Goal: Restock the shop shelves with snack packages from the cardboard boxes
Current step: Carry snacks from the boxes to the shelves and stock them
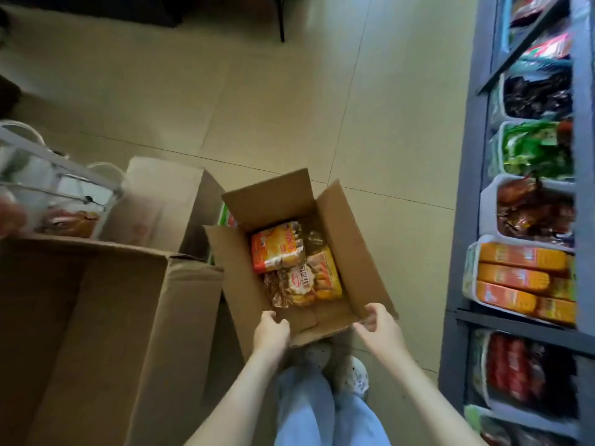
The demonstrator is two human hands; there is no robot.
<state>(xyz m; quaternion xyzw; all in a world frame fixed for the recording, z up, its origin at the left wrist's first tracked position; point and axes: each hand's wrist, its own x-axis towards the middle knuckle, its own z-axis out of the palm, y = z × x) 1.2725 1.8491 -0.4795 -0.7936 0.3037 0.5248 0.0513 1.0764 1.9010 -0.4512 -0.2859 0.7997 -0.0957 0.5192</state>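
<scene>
Snack packages lie at the bottom of an open cardboard box [352, 252], seen from the head camera looking straight down. An orange packet [277, 246] sits at the far left inside, and a clear packet with a round red-and-white label [301, 283] lies just near of it, both touching.

All four flaps stand open. The left hand [272, 329] grips the near edge of the box, fingers curled over it. The right hand [380, 326] grasps the near right corner, at the base of the right flap. Whether the box rests on the tiled floor [289, 91] or is lifted cannot be told.

Below the hands are pale blue jeans [322, 413] and a speckled shoe [355, 376].

To the left stands a larger open cardboard box [96, 317], with another carton [167, 201] beyond it.

Along the right runs a dark grey shelf unit [476, 156] holding white trays: orange packs [521, 278] nearest box level, green packs [531, 149] farther off, red packs [515, 365] on the lower shelf.
</scene>
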